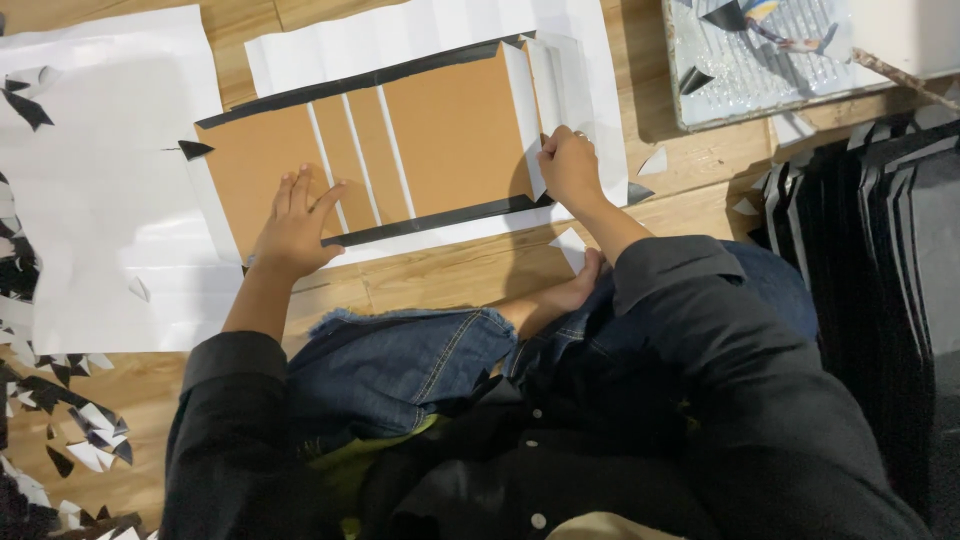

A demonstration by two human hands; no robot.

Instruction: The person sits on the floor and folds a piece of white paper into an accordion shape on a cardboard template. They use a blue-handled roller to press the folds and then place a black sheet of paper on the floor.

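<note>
— Wooden plank floor [440,275] carries everything; the person sits on it in a dark jacket and blue jeans. What lies in front of them?

— Brown cardboard panels [450,135], four flat pieces side by side with white gaps between, lie glued on a large white sheet with black edges [440,218]. That sheet is my landmark.

— And the hands?

— Left hand [297,225] lies open, fingers spread, pressing flat on the leftmost panel near the sheet's lower edge. Right hand [568,165] is closed in a pinch on the white folded flap [530,120] at the sheet's right end, holding it over the cardboard's edge.

— How far along does it look?

— I judge the panels are all placed, and the long black edges above and below seem turned in already. The right end is being folded; the left end, as far as I can tell, remains flat.

— Around it?

— Left of the sheet, plain white paper [90,200] and black-and-white triangular offcuts [85,420]; right, a stack of dark finished boards [880,230]; upper right, a grey tray [760,70].
</note>
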